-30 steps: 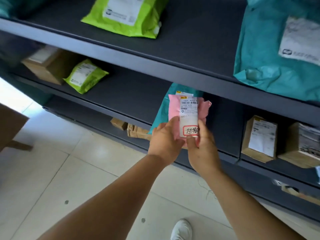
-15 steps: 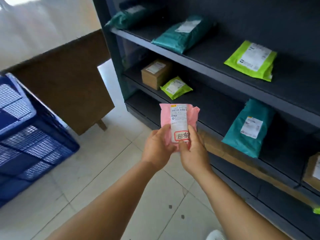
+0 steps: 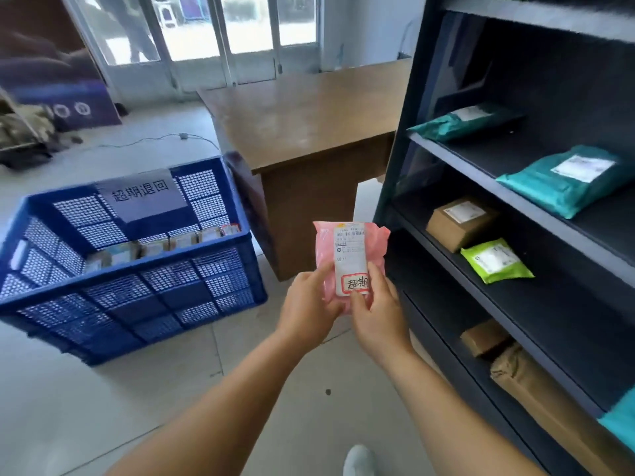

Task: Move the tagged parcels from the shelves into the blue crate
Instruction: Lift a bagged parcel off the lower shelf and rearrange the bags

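A small pink parcel (image 3: 348, 250) with a white shipping label and a red-framed handwritten tag is held upright in front of me. My left hand (image 3: 307, 305) grips its lower left edge, and my right hand (image 3: 376, 312) pinches its lower right with the thumb on the tag. The blue crate (image 3: 137, 269) stands on the floor to the left, with a paper sign on its far wall and several parcels inside. The dark shelves (image 3: 515, 201) rise on the right.
On the shelves lie teal mailers (image 3: 563, 182), a cardboard box (image 3: 458, 221), a green mailer (image 3: 494, 261) and brown parcels (image 3: 549, 400) lower down. A wooden desk (image 3: 302, 125) stands behind the crate. A cable (image 3: 154, 140) runs across the tiled floor.
My view has swung left from the shelves, and the blue crate and the desk have come into view. Both hands keep the same hold on the pink parcel.
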